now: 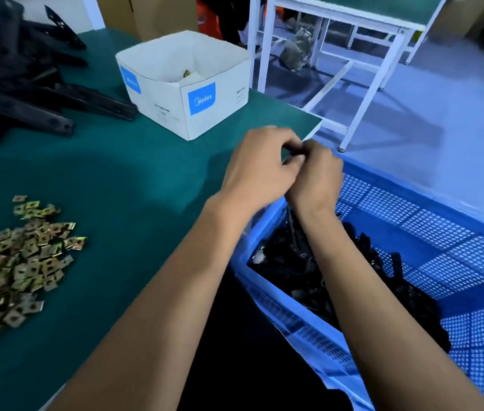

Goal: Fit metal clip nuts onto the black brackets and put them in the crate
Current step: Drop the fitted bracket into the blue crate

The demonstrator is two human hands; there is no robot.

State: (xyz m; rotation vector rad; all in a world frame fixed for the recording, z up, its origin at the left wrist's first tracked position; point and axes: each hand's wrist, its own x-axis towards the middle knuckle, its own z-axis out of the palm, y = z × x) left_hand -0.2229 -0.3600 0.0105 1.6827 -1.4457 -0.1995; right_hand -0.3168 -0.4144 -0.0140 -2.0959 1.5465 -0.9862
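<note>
Hands around bracket above crate

both hands, left hand and right hand, curled, touching.

The white cardboard box carries the brand "Midea" in white on a blue label. Its small dark print is too blurred to read.
</note>
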